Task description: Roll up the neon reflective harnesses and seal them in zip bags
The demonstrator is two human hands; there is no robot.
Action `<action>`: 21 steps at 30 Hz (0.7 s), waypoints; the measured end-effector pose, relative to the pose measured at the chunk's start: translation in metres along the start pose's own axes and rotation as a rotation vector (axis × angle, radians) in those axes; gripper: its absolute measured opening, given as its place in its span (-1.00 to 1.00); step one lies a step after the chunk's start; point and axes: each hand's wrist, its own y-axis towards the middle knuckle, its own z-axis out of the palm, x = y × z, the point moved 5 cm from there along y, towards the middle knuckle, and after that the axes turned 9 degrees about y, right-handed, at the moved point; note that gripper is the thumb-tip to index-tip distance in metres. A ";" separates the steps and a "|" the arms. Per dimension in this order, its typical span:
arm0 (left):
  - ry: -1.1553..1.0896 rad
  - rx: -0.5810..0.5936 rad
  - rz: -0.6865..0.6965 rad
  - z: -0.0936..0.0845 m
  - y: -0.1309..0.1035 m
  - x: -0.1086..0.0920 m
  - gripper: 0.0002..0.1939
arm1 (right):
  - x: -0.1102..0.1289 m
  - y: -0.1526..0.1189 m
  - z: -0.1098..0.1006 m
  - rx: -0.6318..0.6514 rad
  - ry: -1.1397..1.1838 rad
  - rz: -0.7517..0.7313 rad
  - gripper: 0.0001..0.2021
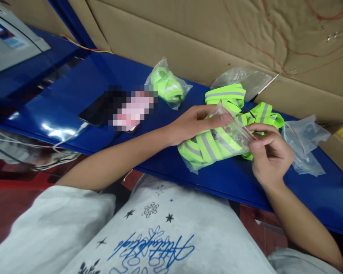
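A clear zip bag with a red seal line holds folded neon-yellow strap with a grey reflective stripe. My left hand grips the bag near its opening, thumb on top. The fingers of my right hand pinch the other end of the red seal. Just behind the bag lie loose neon straps, one bundle at its upper side and another behind my right hand. A filled bag of the same strap rests farther back, left of the loose ones.
Two phones, one black with a white cable, lie left on the blue table. Clear empty bags lie at the right and against the cardboard behind. A white-framed device stands at the far left.
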 end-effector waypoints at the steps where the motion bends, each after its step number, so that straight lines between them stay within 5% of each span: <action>1: -0.037 0.010 -0.019 0.001 0.001 0.001 -0.41 | 0.000 0.000 0.000 -0.011 -0.001 0.015 -0.72; 7: -0.140 0.057 -0.037 0.007 0.002 0.002 -0.38 | -0.013 0.001 0.001 -0.083 0.102 0.119 -0.80; 10: -0.112 -0.039 -0.002 0.004 0.000 0.001 -0.42 | -0.031 0.000 -0.003 -0.114 0.150 0.247 -0.78; 14: -0.042 -0.193 -0.021 -0.003 -0.001 0.003 -0.39 | -0.049 -0.001 0.000 0.014 0.133 0.379 -0.73; 21: 0.087 -0.406 0.012 -0.018 0.000 0.001 -0.54 | -0.026 0.001 -0.001 -0.024 0.088 0.277 -0.79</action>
